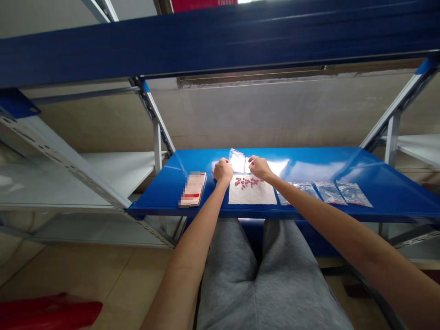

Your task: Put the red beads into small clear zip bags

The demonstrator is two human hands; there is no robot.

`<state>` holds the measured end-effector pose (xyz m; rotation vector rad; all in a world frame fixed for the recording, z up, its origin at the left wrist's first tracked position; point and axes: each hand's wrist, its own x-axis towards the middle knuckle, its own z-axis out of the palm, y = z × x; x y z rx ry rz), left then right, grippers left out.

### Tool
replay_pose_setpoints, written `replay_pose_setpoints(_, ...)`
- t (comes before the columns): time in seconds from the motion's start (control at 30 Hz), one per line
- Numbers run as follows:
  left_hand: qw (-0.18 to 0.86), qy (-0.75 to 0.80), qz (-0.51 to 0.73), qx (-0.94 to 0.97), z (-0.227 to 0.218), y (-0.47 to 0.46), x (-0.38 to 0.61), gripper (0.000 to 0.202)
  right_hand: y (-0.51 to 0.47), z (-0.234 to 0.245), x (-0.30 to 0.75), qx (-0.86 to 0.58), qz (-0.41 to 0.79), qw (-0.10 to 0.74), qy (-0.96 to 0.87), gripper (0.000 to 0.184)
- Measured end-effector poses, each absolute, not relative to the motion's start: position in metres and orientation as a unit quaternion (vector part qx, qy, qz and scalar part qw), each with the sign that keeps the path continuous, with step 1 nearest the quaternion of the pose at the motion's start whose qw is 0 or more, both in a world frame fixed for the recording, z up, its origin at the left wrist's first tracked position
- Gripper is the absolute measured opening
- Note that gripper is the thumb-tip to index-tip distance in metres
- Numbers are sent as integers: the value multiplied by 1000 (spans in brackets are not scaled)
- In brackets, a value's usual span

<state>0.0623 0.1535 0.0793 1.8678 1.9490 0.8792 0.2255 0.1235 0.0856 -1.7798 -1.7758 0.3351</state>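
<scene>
Blue shelf (pixel 165 185) in front of me, glossy, light glaring off it. Gray wall (pixel 257 119) behind, blue beam (pixel 220 43) across above, white shelves (pixel 89 172) to the left, tan tiled floor (pixel 120 275) below with a red thing (pixel 51 310) on it. My left hand (pixel 222 170) is curled at the clear bag (pixel 237 161), my right hand (pixel 260 167) bent-fingered just beside it; can't tell if either grips. Bag sits beyond the white sheet (pixel 252 197), which carries scattered red bits (pixel 245 183). More bags (pixel 330 192) to the right.
</scene>
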Motion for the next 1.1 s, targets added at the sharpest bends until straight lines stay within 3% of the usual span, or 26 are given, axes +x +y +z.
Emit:
replay_pose_setpoints(0.27,204,619,390,651,98,135,59,17,112,98,236,-665,160,366,-631,34)
replay_pose_setpoints(0.4,371,485,425,668,104,108,46,16,87,99,239,-602,256,466,-596,51)
replay_pose_setpoints(0.47,446,419,391,688,105,90,37,17,67,97,238,-556,303,485,-604,51)
replay_pose_setpoints(0.53,454,408,347,712,103,71,31,17,45,93,234,-529,331,497,-603,42)
replay_pose_setpoints(0.67,312,449,321,773,96,32,31,45,8,76,220,-513,354,534,-571,32)
replay_pose_setpoints(0.83,80,467,258,842,91,-2,50,79,-15,56,209,-494,425,521,-551,39)
replay_pose_setpoints(1.1,-14,488,212,847,98,-15,60,51,-21,50,221,-511,394,483,-592,38)
